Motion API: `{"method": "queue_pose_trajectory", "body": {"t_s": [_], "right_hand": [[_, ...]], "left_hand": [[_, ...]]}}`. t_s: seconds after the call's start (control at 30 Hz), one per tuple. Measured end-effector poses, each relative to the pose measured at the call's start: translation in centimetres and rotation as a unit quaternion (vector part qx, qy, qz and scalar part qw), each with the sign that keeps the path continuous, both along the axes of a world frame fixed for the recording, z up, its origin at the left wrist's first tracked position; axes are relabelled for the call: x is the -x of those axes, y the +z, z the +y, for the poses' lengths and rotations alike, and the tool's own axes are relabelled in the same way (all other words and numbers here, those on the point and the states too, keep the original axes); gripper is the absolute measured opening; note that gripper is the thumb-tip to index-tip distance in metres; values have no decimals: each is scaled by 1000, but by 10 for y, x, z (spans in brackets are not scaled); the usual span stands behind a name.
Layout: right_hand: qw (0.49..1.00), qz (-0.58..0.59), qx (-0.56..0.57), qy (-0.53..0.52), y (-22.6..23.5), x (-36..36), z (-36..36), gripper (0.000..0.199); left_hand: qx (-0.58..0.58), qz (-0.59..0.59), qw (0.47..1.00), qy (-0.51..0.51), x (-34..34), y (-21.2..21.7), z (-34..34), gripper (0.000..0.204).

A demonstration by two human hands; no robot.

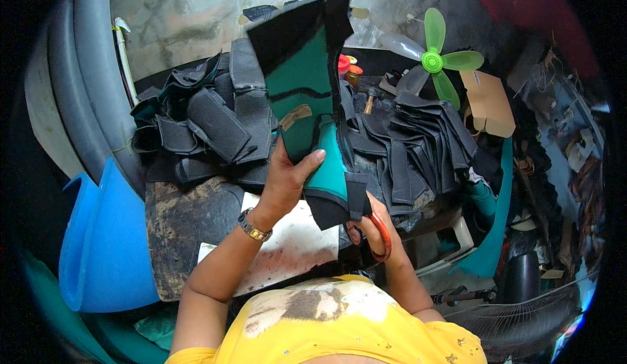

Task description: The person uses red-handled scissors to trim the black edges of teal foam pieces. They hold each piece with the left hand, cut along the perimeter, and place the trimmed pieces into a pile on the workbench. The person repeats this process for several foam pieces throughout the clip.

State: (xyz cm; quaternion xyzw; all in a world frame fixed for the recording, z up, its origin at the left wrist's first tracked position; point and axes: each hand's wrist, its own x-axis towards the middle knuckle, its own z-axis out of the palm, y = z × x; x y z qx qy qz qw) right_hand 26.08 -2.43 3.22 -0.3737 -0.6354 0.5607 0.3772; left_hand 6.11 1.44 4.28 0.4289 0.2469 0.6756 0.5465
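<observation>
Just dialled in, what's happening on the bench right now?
A person is holding up a green and black fabric piece in the left hand, thumb pressed on its front. The right hand grips red-handled scissors at the piece's lower edge, where a black flap hangs. Behind, stacks of black cut pieces cover the worktable. A green fan stands at the back, and a blue foam roll lies to the left.
</observation>
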Motion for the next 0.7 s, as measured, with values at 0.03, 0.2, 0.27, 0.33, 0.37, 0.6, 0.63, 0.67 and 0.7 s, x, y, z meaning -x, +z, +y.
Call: {"method": "queue_pose_trajectory", "body": {"t_s": [0.03,0.2,0.27,0.33,0.37,0.6,0.63,0.67,0.7], "right_hand": [[1000,-13,-23,-5,-3,0,4,20],[973,-45,-224,-8,-6,0,16,36],[995,6,-99,21,-4,-1,14,41],[999,28,-8,23,-1,-3,9,43],[999,30,4,14,0,-4,6,45],[996,61,66,-1,-1,-5,3,48],[997,49,52,-2,-2,-5,4,48],[999,39,36,-4,-3,-5,6,47],[999,28,22,-5,-4,-4,7,47]], "left_hand": [[-13,21,1000,18,-1,0,0,50],[-55,69,994,66,-8,-5,1,54],[-54,81,992,80,-11,-7,-1,54],[-63,76,992,82,-13,-9,-1,55],[-62,85,990,91,-13,-9,-1,55],[-56,120,983,126,-15,-8,-1,55],[-53,110,986,112,-15,-8,-2,55],[-46,103,989,100,-16,-8,-4,56],[-43,91,991,90,-17,-8,-6,56]]}}
